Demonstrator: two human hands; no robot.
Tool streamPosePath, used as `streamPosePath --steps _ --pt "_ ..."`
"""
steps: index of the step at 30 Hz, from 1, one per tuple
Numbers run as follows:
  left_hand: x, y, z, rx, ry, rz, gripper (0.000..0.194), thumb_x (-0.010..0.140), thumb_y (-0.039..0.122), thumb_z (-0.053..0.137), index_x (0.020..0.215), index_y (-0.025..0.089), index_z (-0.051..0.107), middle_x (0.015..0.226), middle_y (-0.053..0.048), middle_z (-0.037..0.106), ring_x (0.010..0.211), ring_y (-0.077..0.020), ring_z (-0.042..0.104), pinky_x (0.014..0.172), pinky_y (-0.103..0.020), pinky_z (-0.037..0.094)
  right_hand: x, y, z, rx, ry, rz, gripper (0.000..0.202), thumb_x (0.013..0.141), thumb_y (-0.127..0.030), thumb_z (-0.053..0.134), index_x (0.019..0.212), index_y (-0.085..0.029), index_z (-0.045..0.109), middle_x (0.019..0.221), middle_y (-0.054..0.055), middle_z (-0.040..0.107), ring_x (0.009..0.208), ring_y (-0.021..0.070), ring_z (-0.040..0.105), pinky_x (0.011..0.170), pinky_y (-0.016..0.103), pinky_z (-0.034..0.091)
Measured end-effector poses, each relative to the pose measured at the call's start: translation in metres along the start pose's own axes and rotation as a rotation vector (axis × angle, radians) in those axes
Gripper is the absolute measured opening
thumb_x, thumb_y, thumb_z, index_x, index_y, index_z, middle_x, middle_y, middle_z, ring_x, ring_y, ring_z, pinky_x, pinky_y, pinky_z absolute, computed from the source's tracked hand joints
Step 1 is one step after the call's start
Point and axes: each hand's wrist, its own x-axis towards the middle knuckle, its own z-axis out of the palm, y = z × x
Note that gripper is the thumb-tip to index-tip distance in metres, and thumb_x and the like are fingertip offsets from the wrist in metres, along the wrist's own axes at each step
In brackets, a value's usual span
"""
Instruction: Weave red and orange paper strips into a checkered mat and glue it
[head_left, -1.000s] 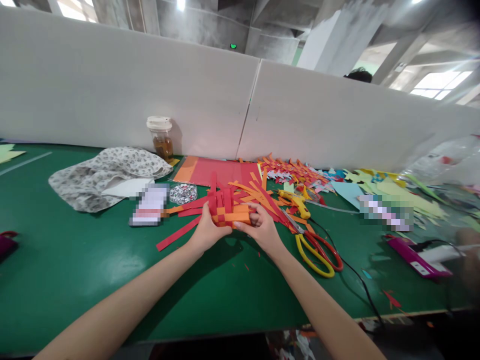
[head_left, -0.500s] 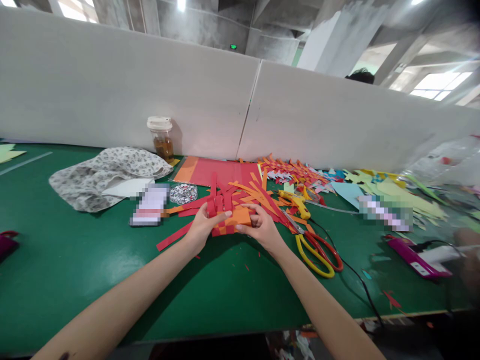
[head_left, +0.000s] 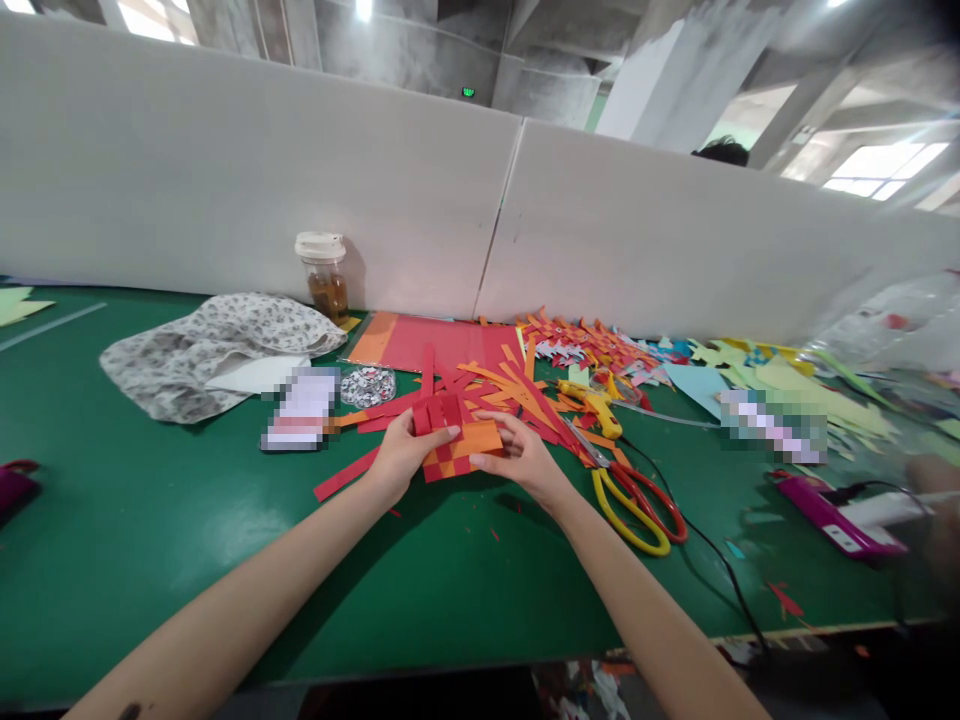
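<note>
Between my hands is a small piece of woven paper, red and orange strips crossing in a checkerboard. My left hand grips its left side, the thumb lying across the front. On the right edge, the thumb and fingers of my right hand pinch the orange part. Red strip ends stand up along the top. Behind the weave, loose orange and red paper strips lie in a heap. Large scissors with one yellow and one red handle rest right of my right hand.
A yellow glue gun with a black cord lies beyond the scissors. Left are a phone, a bag of small silvery pieces, a patterned cloth and a lidded cup. A purple power strip lies right.
The woven paper has tilted so more of its checkered face shows, and its red strip ends sit flatter. Both hands keep their hold, barely shifted.
</note>
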Motion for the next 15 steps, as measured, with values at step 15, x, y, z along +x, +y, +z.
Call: streamPosePath --steps 15 --pt "-0.002 -0.001 -0.002 0.286 -0.154 0.01 0.03 0.063 0.041 0.076 0.079 0.016 0.071 0.08 -0.005 0.071 0.073 -0.0174 0.064 0.069 -0.029 0.05 0.002 0.011 -0.003 -0.243 0.122 -0.148 0.025 0.07 -0.035 0.07 0.089 -0.018 0.067 0.081 0.006 0.072 0.078 0.0204 0.068 0.071 0.032 0.053"
